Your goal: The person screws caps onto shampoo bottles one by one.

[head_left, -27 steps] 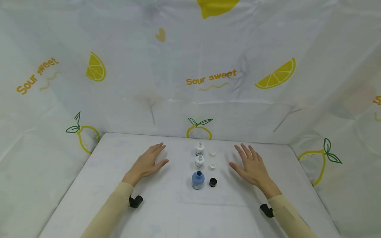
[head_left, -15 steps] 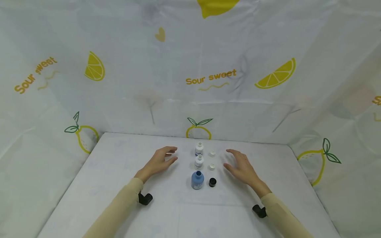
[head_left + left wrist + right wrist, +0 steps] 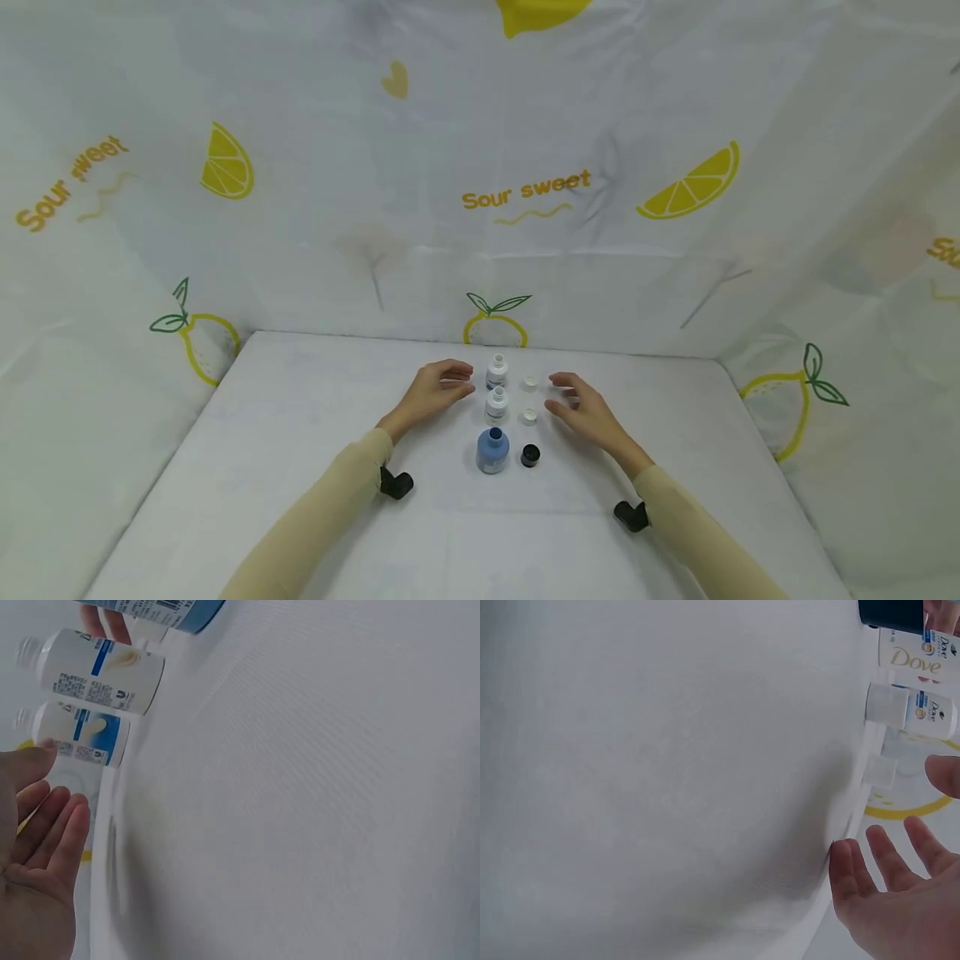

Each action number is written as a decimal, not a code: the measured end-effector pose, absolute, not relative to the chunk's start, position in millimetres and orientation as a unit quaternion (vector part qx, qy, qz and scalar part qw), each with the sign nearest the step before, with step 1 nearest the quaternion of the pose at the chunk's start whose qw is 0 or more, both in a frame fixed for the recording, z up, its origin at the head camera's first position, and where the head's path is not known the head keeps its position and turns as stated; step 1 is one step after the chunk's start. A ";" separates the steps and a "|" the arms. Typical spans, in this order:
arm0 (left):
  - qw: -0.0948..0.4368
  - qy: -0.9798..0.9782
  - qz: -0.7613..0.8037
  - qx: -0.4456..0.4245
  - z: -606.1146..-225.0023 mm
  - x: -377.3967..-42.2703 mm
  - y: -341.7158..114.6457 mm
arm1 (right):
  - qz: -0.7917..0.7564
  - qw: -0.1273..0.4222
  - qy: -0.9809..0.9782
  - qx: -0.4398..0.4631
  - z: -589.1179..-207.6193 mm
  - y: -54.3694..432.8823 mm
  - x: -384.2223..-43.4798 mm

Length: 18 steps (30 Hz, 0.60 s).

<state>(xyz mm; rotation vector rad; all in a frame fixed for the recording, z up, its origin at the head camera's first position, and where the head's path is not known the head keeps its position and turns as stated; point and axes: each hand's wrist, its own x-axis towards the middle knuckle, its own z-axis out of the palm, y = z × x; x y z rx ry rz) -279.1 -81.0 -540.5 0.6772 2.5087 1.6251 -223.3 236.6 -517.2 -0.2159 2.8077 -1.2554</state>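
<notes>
Three uncapped bottles stand upright in a column on the white table: a far white bottle [image 3: 497, 372], a middle white bottle [image 3: 496, 406] with a Dove label in the right wrist view, and a near blue bottle [image 3: 492, 452]. To their right lie a far white cap [image 3: 529, 382], a second white cap [image 3: 528, 416] and a black cap [image 3: 530, 455]. My left hand [image 3: 435, 390], fingers loosely bent, is just left of the far white bottle and holds nothing. My right hand [image 3: 587, 410] hovers right of the white caps, thumb and fingers apart, also holding nothing.
The white table [image 3: 450, 550] ends at a hanging white cloth [image 3: 337, 167] printed with lemons, which also rises along both sides. Black wrist cameras sit under both sleeves, the left camera [image 3: 397, 483] and the right camera [image 3: 632, 515].
Both hands have moved inward toward the bottles and caps, the left to the right and the right to the left. Their fingers have bent more. The bottles and caps stay in place.
</notes>
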 end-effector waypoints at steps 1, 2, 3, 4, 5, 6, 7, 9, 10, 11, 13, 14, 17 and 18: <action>0.042 0.816 0.533 0.220 -541.9 -280.5 -77.6 | -0.411 0.030 0.909 -0.067 -517.6 235.9 -224.3; 0.046 0.816 0.533 0.219 -543.3 -281.7 -74.3 | -0.417 0.032 0.906 -0.063 -518.0 235.4 -225.4; 0.048 0.815 0.534 0.220 -544.0 -282.8 -71.2 | -0.420 0.032 0.905 -0.060 -519.0 235.2 -226.9; 0.051 0.813 0.536 0.221 -544.9 -283.9 -68.3 | -0.426 0.033 0.903 -0.054 -519.7 234.6 -228.3; 0.054 0.813 0.536 0.222 -545.8 -285.1 -65.5 | -0.431 0.034 0.900 -0.049 -520.2 233.9 -229.8; 0.057 0.812 0.535 0.224 -546.4 -286.1 -63.0 | -0.435 0.035 0.899 -0.044 -521.2 233.3 -231.4; 0.058 0.812 0.535 0.225 -547.2 -287.2 -60.7 | -0.439 0.036 0.897 -0.040 -521.9 232.6 -232.9; 0.061 0.809 0.539 0.228 -547.6 -289.0 -56.4 | -0.441 0.037 0.896 -0.034 -523.4 230.9 -236.4; 0.062 0.808 0.540 0.227 -547.9 -289.9 -54.5 | -0.441 0.037 0.896 -0.032 -524.1 229.6 -238.3; 0.062 0.807 0.541 0.229 -548.5 -290.6 -52.7 | -0.439 0.037 0.897 -0.031 -524.8 228.5 -240.1; 0.060 0.803 0.546 0.231 -549.7 -292.2 -49.1 | -0.435 0.038 0.899 -0.029 -526.0 226.5 -243.6; 0.061 0.801 0.549 0.232 -550.0 -292.7 -47.3 | -0.434 0.038 0.899 -0.028 -526.4 225.6 -245.2; 0.060 0.799 0.552 0.232 -552.8 -294.3 -42.5 | -0.442 0.043 0.896 -0.020 -526.7 223.9 -248.6; 0.059 0.799 0.551 0.232 -553.6 -294.9 -40.8 | -0.444 0.045 0.895 -0.020 -526.9 223.7 -249.3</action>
